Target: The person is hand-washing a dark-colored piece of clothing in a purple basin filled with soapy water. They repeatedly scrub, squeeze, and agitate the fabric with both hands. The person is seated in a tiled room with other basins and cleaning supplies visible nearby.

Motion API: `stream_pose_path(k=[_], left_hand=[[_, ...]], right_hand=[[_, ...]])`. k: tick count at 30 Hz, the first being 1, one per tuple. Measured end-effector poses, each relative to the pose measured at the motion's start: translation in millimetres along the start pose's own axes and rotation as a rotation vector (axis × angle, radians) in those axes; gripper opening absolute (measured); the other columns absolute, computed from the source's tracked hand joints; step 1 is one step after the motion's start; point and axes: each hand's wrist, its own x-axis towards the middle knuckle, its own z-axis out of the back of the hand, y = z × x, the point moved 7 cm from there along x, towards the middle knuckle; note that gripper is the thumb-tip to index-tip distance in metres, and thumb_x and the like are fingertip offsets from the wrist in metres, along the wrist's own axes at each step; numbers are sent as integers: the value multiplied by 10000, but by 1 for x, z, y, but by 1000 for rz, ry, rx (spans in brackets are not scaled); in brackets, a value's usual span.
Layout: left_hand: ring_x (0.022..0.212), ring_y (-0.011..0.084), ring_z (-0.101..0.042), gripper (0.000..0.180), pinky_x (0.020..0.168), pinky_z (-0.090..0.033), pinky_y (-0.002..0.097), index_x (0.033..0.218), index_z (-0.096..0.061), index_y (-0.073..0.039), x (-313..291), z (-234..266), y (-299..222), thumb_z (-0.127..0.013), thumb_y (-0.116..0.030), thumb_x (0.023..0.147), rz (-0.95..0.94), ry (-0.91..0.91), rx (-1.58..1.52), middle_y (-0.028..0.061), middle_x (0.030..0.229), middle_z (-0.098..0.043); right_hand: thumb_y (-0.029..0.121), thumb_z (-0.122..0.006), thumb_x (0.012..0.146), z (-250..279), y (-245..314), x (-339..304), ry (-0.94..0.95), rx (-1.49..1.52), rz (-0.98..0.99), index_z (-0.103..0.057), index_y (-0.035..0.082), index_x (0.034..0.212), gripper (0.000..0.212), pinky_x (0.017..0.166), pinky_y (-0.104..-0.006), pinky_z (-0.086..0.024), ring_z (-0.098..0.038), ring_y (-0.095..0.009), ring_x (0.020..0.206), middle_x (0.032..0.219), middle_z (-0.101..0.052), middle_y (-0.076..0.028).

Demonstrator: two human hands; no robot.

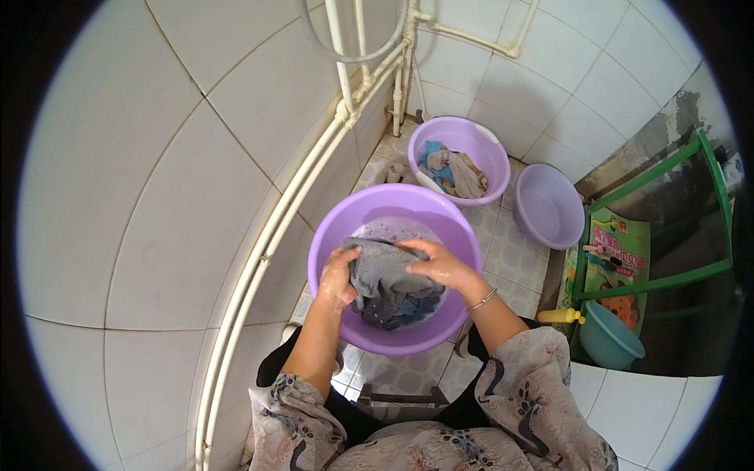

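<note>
A large purple basin (330, 235) stands on the tiled floor between my knees, with soapy water in it. Over the water I hold a wet grey cloth (381, 271), part of it bunched and hanging down into the basin. My left hand (338, 279) grips the cloth's left edge, thumb on top. On the other side, my right hand (440, 265) has its fingers and thumb on the upper right edge of the same cloth. Darker wet fabric (408, 308) lies below it in the water. A bracelet circles my right wrist.
Beyond stands a lilac basin (495, 169) with blue and beige clothes (455, 171). Right of it a plain lilac basin (548, 204) leans near the wall. A green metal frame (667, 282), a teal basin (609, 334) and a yellow bottle (558, 315) are at right. Pipes (271, 235) run along the left wall.
</note>
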Motion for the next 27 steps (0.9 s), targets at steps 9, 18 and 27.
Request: stream_pose_path(k=[9, 18, 27], left_hand=[[942, 251, -573, 230, 823, -473, 396, 1092, -526, -29, 3, 4, 5, -479, -116, 884, -342, -291, 139, 116, 1011, -589], [801, 131, -522, 292, 716, -440, 281, 893, -573, -52, -7, -32, 60, -551, -342, 920, -411, -325, 161, 30, 836, -564], [801, 223, -594, 359, 768, -497, 387, 1033, -582, -26, 2, -23, 53, -492, -355, 920, -130, -308, 167, 121, 922, -620]], right_hand=[[20, -578, 769, -24, 41, -14, -426, 5, 327, -584, 29, 1090, 321, 927, -296, -415, -547, -187, 1061, 1110, -595, -84], [245, -592, 839, -19, 10, 4, -636, -447, 175, -533, 68, 682, 244, 507, -425, -449, -567, -342, 549, 615, -563, -159], [221, -591, 844, -39, 23, -9, -613, -724, 447, -561, 77, 741, 180, 546, -421, -458, -572, -330, 578, 639, -568, -155]])
